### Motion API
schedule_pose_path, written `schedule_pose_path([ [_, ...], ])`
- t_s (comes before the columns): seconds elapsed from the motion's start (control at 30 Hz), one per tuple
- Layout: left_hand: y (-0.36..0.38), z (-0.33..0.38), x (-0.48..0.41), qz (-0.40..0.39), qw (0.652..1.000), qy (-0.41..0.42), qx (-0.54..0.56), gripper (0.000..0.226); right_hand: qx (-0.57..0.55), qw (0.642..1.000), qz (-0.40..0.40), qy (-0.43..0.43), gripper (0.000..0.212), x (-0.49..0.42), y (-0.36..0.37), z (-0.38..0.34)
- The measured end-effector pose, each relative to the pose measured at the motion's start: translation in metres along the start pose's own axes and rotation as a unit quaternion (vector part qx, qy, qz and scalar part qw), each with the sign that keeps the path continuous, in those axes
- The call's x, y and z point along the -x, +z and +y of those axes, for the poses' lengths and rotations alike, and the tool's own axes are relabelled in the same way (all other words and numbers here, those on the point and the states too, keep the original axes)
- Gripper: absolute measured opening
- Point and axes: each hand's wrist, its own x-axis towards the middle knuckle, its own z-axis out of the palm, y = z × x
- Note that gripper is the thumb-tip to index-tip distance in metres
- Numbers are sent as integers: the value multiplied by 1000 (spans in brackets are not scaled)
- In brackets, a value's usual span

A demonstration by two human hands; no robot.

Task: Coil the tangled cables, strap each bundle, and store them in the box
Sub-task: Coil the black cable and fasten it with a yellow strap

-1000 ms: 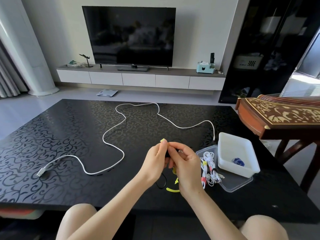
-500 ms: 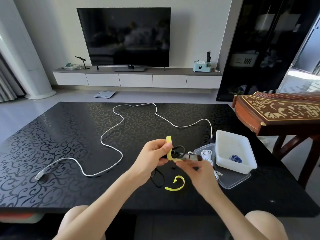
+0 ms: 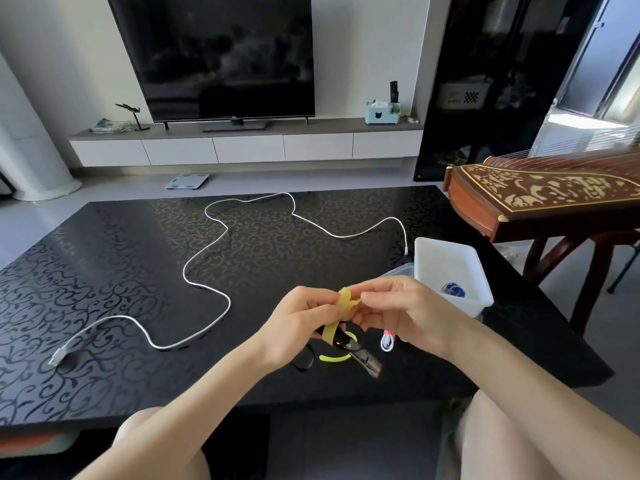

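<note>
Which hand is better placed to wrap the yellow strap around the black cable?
Probably the right hand: it pinches the free end of the yellow strap, while the left hand holds the black cable.

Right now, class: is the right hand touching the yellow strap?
Touching. The head view shows the right hand pinching the top end of the yellow strap between its fingertips.

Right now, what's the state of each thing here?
Black cable, gripped in left hand.
Strap, round it, pinched by right hand.
White cable, uncoiled on table.
White bundle, coiled, partly hidden.
Spare strap, loose on table.
Box, open.
TV, off.
</note>
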Motion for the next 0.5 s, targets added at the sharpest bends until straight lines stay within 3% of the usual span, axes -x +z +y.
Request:
schedule_pose_path([
  [0.2, 7, -5, 0, 14, 1000, 18, -8, 31, 96, 987, 124, -45, 20, 2, 10, 2],
  [0.5, 8, -14, -3, 62, 995, 14, -73, 36, 149, 976, 152, -50, 9, 5, 15, -9],
])
